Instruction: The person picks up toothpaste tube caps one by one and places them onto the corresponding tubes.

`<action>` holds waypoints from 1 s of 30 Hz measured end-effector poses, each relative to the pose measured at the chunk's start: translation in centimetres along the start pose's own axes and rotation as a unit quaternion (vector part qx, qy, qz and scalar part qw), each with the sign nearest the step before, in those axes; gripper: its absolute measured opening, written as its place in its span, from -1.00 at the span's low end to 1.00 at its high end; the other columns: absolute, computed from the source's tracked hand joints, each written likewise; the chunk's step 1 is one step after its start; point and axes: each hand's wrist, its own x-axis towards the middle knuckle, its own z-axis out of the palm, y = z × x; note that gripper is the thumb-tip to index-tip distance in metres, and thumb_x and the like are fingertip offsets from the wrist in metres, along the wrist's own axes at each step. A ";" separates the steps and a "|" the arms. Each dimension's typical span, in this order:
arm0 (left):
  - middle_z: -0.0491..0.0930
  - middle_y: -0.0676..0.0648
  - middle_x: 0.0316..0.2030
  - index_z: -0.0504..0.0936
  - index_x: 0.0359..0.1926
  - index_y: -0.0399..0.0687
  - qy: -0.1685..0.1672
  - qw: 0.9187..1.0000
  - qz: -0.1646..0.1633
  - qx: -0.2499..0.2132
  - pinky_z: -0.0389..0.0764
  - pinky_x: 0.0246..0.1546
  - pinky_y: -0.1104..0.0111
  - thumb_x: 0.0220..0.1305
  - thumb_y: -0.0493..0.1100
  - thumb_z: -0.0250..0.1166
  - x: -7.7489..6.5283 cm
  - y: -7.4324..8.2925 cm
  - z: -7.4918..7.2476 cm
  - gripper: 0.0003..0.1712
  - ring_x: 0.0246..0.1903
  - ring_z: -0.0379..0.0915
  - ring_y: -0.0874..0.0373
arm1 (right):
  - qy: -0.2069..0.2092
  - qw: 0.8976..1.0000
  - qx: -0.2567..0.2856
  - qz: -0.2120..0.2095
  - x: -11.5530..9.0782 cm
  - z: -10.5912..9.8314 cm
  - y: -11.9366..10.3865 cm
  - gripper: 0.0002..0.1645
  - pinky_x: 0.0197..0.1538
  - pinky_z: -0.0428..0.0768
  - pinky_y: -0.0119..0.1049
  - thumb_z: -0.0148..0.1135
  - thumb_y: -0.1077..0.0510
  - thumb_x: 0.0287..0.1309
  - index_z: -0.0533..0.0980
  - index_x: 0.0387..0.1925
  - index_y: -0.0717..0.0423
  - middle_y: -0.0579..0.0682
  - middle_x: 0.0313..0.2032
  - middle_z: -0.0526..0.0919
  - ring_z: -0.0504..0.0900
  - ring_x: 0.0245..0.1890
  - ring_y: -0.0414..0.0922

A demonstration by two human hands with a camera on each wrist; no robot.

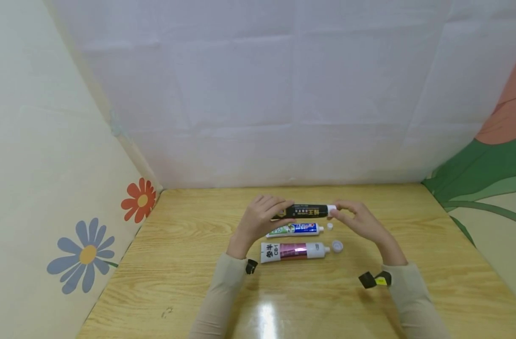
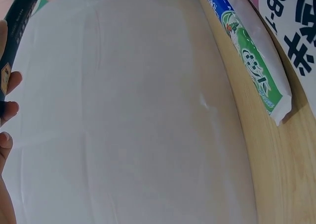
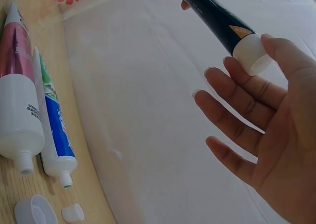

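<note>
My left hand grips a black toothpaste tube by its tail end, holding it level above the table. The tube's white cap points to the right. Thumb and index finger of my right hand pinch that cap, while the other fingers spread out below it. Under the held tube lies a blue and green toothpaste tube, uncapped, with a small white cap beside its nozzle. Nearer me lies a white and pink toothpaste tube, also uncapped, a wider white cap by its nozzle.
The wooden table runs back to a white cloth backdrop. Panels with printed flowers stand on the left, and a leaf-patterned panel on the right. Black straps hang at both wrists.
</note>
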 end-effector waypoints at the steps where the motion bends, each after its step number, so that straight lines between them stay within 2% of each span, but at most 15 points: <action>1: 0.66 0.06 -0.25 0.64 -0.08 -0.03 0.000 1.000 -0.001 -0.001 0.53 -0.24 0.49 0.03 0.16 0.34 0.0 0.0 0.0 -0.50 -0.29 0.54 0.26 | -0.002 1.000 0.000 0.000 0.0 -0.1 -0.3 -0.80 0.06 0.35 0.29 -0.01 0.26 0.30 0.55 -0.31 0.23 0.14 -0.27 0.65 0.54 -0.14 0.00; 5: 0.65 0.06 -0.24 0.63 -0.06 -0.03 -0.001 1.000 -0.002 -0.004 0.53 -0.24 0.49 0.03 0.15 0.35 0.0 0.0 -0.1 -0.49 -0.28 0.53 0.26 | -0.003 1.000 -0.003 -0.002 0.1 0.2 1.4 -0.77 0.04 0.41 0.23 -0.04 0.21 0.32 0.56 -0.31 0.10 0.03 -0.26 0.65 0.55 -0.13 -0.03; 8: 0.65 0.06 -0.23 0.62 -0.04 -0.02 0.001 1.000 -0.003 -0.006 0.52 -0.26 0.48 0.01 0.14 0.36 0.1 0.0 -0.2 -0.48 -0.27 0.53 0.25 | -0.003 1.000 -0.004 -0.008 0.3 0.4 3.0 -0.74 0.00 0.45 0.17 -0.07 0.17 0.35 0.57 -0.31 0.09 -0.03 -0.28 0.65 0.56 -0.15 -0.05; 11: 0.65 0.06 -0.23 0.61 -0.02 -0.01 0.002 1.000 -0.003 -0.007 0.51 -0.29 0.48 0.00 0.13 0.38 0.1 0.0 -0.3 -0.47 -0.27 0.53 0.25 | -0.004 1.000 -0.002 -0.014 0.3 0.4 2.9 -0.70 -0.03 0.47 0.10 -0.09 0.17 0.36 0.57 -0.31 0.16 -0.04 -0.33 0.65 0.56 -0.19 -0.10; 15: 0.65 0.06 -0.23 0.62 -0.04 -0.02 0.005 1.000 -0.002 -0.007 0.50 -0.31 0.48 -0.02 0.13 0.39 0.2 0.1 -0.3 -0.47 -0.28 0.53 0.25 | -0.005 1.000 0.003 -0.018 0.3 0.3 3.0 -0.68 -0.04 0.47 0.03 -0.10 0.18 0.36 0.56 -0.34 0.20 -0.03 -0.38 0.65 0.57 -0.21 -0.06; 18: 0.65 0.06 -0.24 0.62 -0.06 -0.04 0.007 1.000 0.000 -0.007 0.50 -0.30 0.48 -0.03 0.13 0.39 0.2 0.1 -0.2 -0.47 -0.29 0.53 0.25 | -0.006 1.000 0.005 -0.020 0.3 0.3 3.1 -0.69 -0.04 0.46 -0.01 -0.10 0.20 0.36 0.56 -0.39 0.12 -0.09 -0.40 0.63 0.58 -0.22 0.03; 21: 0.65 0.06 -0.24 0.62 -0.06 -0.04 0.007 1.000 0.000 -0.008 0.51 -0.29 0.49 -0.03 0.13 0.39 0.2 0.1 -0.2 -0.47 -0.29 0.52 0.25 | -0.005 1.000 0.000 -0.023 0.4 0.3 3.2 -0.68 -0.05 0.46 -0.06 -0.11 0.24 0.35 0.55 -0.42 0.02 -0.15 -0.40 0.62 0.58 -0.22 0.04; 23: 0.65 0.05 -0.24 0.63 -0.06 -0.04 0.008 1.000 0.002 -0.009 0.51 -0.29 0.48 -0.03 0.14 0.39 0.2 0.1 -0.2 -0.47 -0.29 0.52 0.25 | -0.007 1.000 0.000 -0.023 0.4 0.4 3.1 -0.67 -0.05 0.45 -0.05 -0.12 0.27 0.35 0.55 -0.43 0.03 -0.11 -0.40 0.63 0.58 -0.22 0.02; 28: 0.66 0.04 -0.26 0.64 -0.10 -0.05 0.011 1.000 0.005 -0.013 0.52 -0.29 0.48 -0.09 0.14 0.43 0.2 0.1 -0.2 -0.45 -0.30 0.53 0.24 | -0.016 1.000 0.003 -0.014 0.3 0.5 3.0 -0.69 -0.03 0.45 0.09 -0.14 0.30 0.35 0.54 -0.38 0.21 0.12 -0.36 0.64 0.57 -0.19 0.08; 30: 0.66 0.04 -0.26 0.64 -0.10 -0.05 0.010 1.000 0.005 -0.017 0.53 -0.28 0.48 -0.10 0.14 0.44 0.2 0.1 -0.3 -0.45 -0.30 0.53 0.24 | -0.015 1.000 -0.002 -0.007 0.3 0.5 3.1 -0.70 -0.02 0.46 0.12 -0.13 0.27 0.35 0.55 -0.35 0.21 0.12 -0.34 0.64 0.57 -0.18 0.09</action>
